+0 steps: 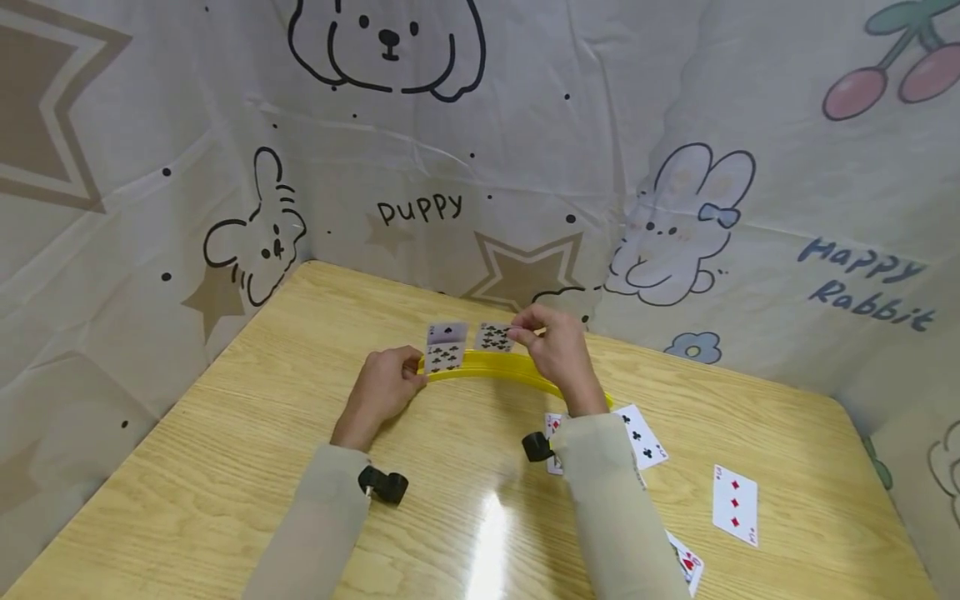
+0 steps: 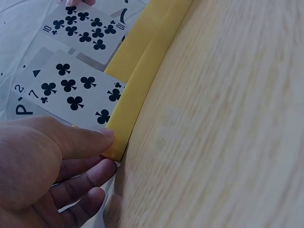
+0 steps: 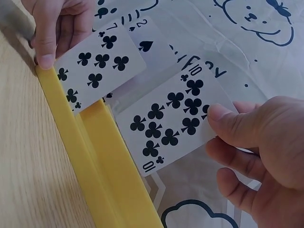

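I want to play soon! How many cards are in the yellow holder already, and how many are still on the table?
Two cards look slotted in the yellow holder: the 7 of clubs with a 2 of spades behind it. The right hand is pinching the 10 of clubs at the slot, while the left hand steadies the holder's end. At least four loose cards still lie on the table.

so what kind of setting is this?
Likely a makeshift tabletop booth rather than a lived-in room: a wood-grain table walled on three sides by a cartoon-print sheet. Playing cards lie loose, and the hands work at a curved yellow card holder.
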`<action>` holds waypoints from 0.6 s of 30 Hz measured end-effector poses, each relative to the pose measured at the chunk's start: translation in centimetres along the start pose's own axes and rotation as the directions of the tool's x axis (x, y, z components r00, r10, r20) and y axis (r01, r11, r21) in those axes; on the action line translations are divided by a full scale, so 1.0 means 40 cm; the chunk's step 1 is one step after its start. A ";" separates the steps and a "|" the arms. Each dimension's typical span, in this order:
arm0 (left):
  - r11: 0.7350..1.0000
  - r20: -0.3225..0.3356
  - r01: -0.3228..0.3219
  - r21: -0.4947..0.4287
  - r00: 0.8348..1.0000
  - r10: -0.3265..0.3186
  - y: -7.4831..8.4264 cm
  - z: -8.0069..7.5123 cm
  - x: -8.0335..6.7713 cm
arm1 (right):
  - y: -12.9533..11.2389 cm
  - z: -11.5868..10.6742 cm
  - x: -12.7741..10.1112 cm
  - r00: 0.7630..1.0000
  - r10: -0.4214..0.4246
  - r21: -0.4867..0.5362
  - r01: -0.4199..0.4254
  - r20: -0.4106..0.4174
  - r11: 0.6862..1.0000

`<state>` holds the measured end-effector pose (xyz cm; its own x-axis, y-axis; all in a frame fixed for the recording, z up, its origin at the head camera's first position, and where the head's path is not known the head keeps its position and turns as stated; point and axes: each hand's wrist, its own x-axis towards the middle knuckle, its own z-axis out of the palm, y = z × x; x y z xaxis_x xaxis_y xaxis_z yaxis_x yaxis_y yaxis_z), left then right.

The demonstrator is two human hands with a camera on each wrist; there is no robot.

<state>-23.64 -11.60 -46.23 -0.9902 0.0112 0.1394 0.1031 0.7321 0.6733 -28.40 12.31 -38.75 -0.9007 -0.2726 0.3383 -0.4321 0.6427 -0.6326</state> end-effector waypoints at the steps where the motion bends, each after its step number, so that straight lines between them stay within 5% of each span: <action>1: 1.000 0.002 0.003 -0.002 1.000 -0.003 0.000 0.000 -0.001 | 0.002 0.000 0.001 1.000 0.005 0.000 -0.005 0.001 1.000; 18: 1.000 -0.008 0.009 0.010 1.000 -0.009 -0.002 0.001 0.005 | 0.021 0.013 0.017 0.996 0.070 -0.010 -0.069 0.053 0.998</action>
<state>-23.83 -11.61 -46.29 -0.9903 -0.0012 0.1390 0.0928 0.7389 0.6674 -29.38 12.30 -39.40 -0.9298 -0.2648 0.2558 -0.3682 0.6674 -0.6473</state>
